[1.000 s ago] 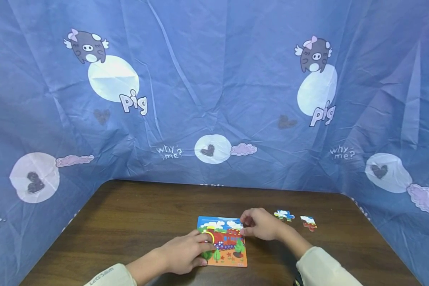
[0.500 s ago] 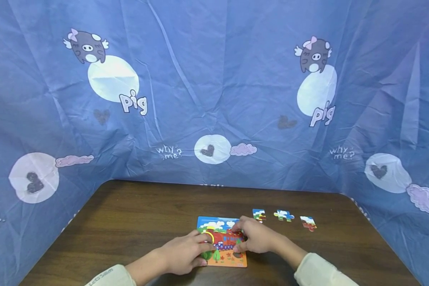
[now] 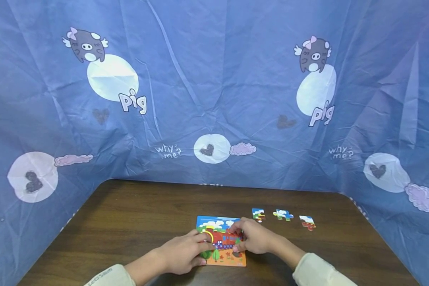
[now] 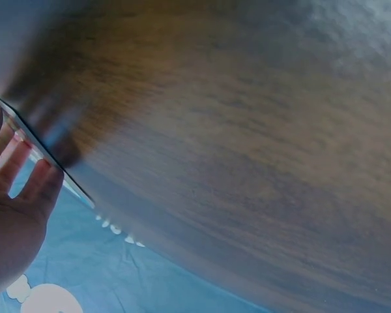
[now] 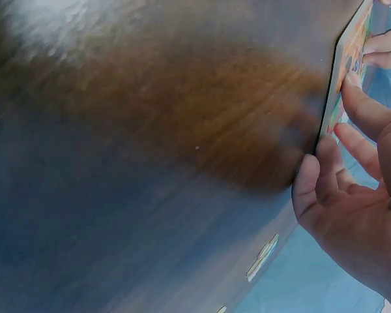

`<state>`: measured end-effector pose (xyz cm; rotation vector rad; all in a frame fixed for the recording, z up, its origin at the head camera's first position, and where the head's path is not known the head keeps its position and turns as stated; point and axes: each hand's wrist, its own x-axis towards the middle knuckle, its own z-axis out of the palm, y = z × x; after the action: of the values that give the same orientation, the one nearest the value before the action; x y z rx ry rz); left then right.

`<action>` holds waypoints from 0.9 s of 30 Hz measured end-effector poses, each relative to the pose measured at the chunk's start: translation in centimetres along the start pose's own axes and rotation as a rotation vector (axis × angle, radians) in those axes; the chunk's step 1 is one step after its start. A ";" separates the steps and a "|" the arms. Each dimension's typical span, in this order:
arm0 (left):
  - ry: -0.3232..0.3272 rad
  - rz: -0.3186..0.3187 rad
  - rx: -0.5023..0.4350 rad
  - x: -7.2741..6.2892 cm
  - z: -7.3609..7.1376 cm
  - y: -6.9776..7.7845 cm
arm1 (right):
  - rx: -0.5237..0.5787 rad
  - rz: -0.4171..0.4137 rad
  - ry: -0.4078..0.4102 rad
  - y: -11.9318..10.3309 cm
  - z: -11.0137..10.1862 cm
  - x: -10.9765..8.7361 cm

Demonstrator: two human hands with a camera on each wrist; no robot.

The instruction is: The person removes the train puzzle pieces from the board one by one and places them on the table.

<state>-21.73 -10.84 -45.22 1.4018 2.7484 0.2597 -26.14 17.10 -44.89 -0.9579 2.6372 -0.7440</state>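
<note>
Train puzzle (image 3: 221,241) lies flat on the worktop (image 3: 146,210), at 6 o'clock in the head view, between both hands; central, so presumably easy reach from either side. Left hand (image 3: 186,251) comes in from 8 o'clock: grip loosely spread, fingers on the picture, thumb by the 7 o'clock corner. Reads as a brace against sliding, not a grasp. Right hand (image 3: 255,237) works the 3 o'clock side: index and thumb bent, set apart with tips on the face. Right wrist view has its other fingers along the edge, probably steadying the hand. Can't tell if that grip has a piece pinched or just touches the surface; hand covers the spot. Three loose bits sit apart from the board: sky-and-green piece (image 3: 258,214) and white-and-blue piece (image 3: 284,215) at 2 o'clock from it, red-bottomed piece (image 3: 307,223) nearer 3. All picture-up and not touching, likely for easy reading and single pickup, and parked on the right hand's side, clear of the left.
</note>
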 end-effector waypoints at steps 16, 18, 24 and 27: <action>-0.064 -0.037 0.006 0.7 -0.5 0.3 | 0.036 0.022 -0.044 0.1 0.0 0.5; -0.078 -0.047 -0.002 0.8 -0.6 0.3 | 0.048 0.036 -0.048 -0.1 0.0 0.5; -0.098 -0.074 -0.013 1.1 -1.0 0.7 | 0.054 0.061 -0.054 -0.2 0.0 0.5; -0.101 -0.086 -0.002 1.3 -1.0 0.9 | 0.059 0.073 -0.058 -0.2 0.0 0.5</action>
<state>-21.90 -9.38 -44.02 1.2559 2.7169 0.1829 -26.45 16.60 -44.76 -0.8495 2.5705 -0.7610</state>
